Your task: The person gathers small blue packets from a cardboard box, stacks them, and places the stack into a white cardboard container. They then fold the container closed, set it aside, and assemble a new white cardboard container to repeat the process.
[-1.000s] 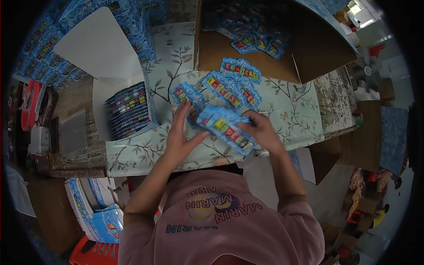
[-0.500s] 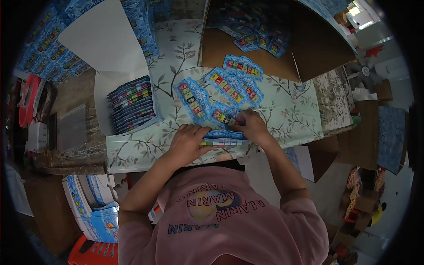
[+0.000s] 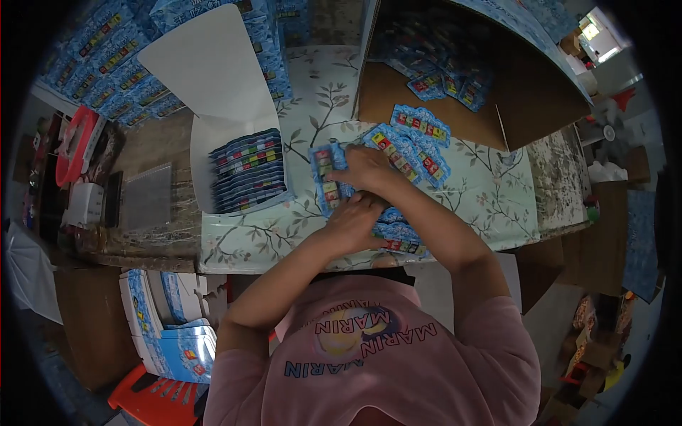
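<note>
My left hand (image 3: 351, 226) is closed around a small stack of blue card packets (image 3: 406, 240) near the table's front edge, its thumb along their lower side. My right hand (image 3: 371, 169) crosses above it. Its thumb and fingers are apart, touching the right side of a single blue packet (image 3: 325, 190) with a strip of coloured pictures. More packets (image 3: 392, 153) lie overlapping to the right of that hand. Left of the hands stands an open white box (image 3: 285, 167) with a row of packets (image 3: 245, 170) inside.
A large brown carton (image 3: 426, 110) lies open at the back, with loose packets (image 3: 430, 85) inside. Stacked blue boxes (image 3: 106, 57) fill the back left. A clear plastic sleeve (image 3: 147, 195) lies on the bare wood. A red stool (image 3: 156, 397) stands below left.
My right hand has left the stack and moved up and left to the single packet. My left hand still holds the stack, now tilted. The whole view has shifted right.
</note>
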### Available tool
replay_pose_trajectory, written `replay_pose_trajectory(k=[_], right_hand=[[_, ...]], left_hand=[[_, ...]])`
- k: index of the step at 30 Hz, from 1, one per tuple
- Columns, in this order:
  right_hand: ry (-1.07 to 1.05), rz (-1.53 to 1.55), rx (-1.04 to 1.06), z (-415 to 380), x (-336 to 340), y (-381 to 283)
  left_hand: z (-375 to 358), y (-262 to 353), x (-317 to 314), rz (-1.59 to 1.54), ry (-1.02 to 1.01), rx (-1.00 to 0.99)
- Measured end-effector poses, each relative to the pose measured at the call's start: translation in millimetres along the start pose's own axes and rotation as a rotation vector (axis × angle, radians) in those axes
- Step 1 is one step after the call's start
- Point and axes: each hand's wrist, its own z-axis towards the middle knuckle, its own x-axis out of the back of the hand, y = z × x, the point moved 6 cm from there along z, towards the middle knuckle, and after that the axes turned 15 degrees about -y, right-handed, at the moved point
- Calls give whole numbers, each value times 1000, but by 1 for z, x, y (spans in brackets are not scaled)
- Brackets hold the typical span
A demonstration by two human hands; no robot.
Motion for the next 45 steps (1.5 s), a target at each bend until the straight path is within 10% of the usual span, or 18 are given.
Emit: replay_pose_trajectory(k=[3,6,11,20,22,26,33,39,45], right_hand=[[-26,143,279,14,-6,-8],[85,934,496,-10,35,-1],[182,623,303,-65,84,81],[-473,687,363,-94,21,62],[114,143,-82,-69,59,97],[700,-340,157,-42,49,86],[-257,450,429,-68,35,15],[-269,207,380,-123,20,23],[64,-48,439,-153,-1,20]], left_hand=[[2,2,-1,3,-44,22],[3,-1,1,-19,-55,21],[-17,12,-1,-282,-4,-101],[-37,30,19,153,402,-33],[-29,15,1,-127,85,47],[-35,14,10,-53,190,-2],[-58,2,24,120,325,38],[-62,-37,-14,-557,423,173],[-45,-21,-18,-587,414,82]])
